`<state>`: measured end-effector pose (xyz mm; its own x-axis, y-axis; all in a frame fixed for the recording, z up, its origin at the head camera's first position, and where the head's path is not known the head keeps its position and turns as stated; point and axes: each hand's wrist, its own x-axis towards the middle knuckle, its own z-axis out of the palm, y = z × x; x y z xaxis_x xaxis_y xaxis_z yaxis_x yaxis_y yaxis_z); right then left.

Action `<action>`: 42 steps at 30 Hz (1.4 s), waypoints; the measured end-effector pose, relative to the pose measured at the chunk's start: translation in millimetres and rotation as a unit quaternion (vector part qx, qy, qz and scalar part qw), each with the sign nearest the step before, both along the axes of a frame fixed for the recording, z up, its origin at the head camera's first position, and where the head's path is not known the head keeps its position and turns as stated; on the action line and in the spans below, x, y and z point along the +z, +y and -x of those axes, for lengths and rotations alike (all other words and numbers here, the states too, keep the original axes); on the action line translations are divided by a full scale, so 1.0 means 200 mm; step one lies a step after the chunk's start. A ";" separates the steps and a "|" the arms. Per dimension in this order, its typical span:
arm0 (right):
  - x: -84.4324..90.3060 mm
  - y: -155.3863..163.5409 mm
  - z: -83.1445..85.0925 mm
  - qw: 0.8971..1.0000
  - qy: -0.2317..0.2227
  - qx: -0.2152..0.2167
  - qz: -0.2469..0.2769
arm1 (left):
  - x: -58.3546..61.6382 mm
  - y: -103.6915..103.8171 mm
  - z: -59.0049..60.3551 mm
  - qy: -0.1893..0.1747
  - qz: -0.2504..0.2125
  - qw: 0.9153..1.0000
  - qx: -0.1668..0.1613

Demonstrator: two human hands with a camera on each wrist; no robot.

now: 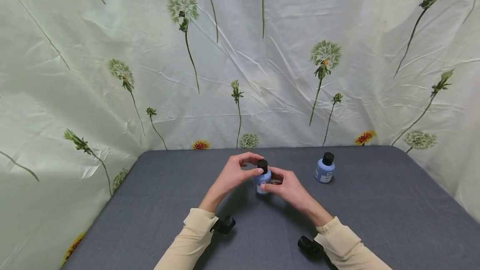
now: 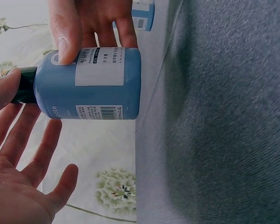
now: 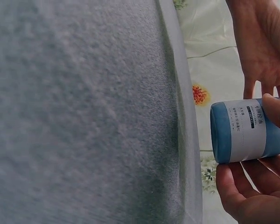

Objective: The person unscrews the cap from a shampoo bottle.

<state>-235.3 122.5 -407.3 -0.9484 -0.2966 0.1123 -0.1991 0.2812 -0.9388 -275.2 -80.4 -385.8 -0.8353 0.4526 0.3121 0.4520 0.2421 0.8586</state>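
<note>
1. Blue cylindrical bottle with a white label (image 1: pixel 264 178), head view: upright near the middle of the desk area, held between both hands.
2. Black cylindrical cap (image 1: pixel 262 164): seated on top of this bottle. The left hand (image 1: pixel 234 173) grasps it between thumb and fingers.
3. Right hand (image 1: pixel 291 189): grasps the bottle body, thumb on the near side, other fingers behind.
4. Second blue bottle with a black cap and white label (image 1: pixel 324 171): upright on the dark grey cloth-covered desk (image 1: pixel 168 191), toward the far right, well apart from both hands.
5. Beige long sleeves (image 1: pixel 193 228) cover both forearms. A black wrist-worn device (image 1: pixel 223 225) is fitted at each cuff.
6. Pale sheet printed with dandelions (image 1: pixel 277 57): hangs behind the desk.
7. Left wrist view: the held bottle appears sideways. The left thumb presses the cap; the little finger extends clear of the bottle. The right thumb rests on the body beside the label. A barcode faces the camera. The second bottle is partly visible beyond.
8. Right wrist view: the right thumb and fingers grasp the body from opposite sides. The base is raised above the desk. The left hand's fingertips are hidden.
</note>
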 end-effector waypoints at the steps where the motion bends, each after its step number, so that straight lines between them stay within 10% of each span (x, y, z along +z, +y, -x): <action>1: 0.00 0.00 -0.01 1.000 0.001 0.002 -0.001 | 0.00 0.00 -0.01 -0.001 0.001 1.000 -0.001; 22: -0.02 0.02 -0.11 1.000 -0.002 0.000 0.011 | -0.01 0.03 -0.10 -0.010 0.004 1.000 -0.006; 31: -0.01 0.02 -0.16 0.999 -0.025 -0.012 0.022 | 0.14 0.03 -0.25 -0.009 0.020 1.000 -0.016; 42: 0.00 0.03 -0.20 0.999 -0.026 0.000 0.019 | 0.15 0.03 -0.29 -0.017 0.029 0.999 -0.014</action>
<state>-195.7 127.5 -408.0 -0.9532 -0.2934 0.0734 -0.1493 0.2456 -0.9578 -217.5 -74.5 -355.5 -0.8319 0.4920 0.2566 0.4300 0.2793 0.8585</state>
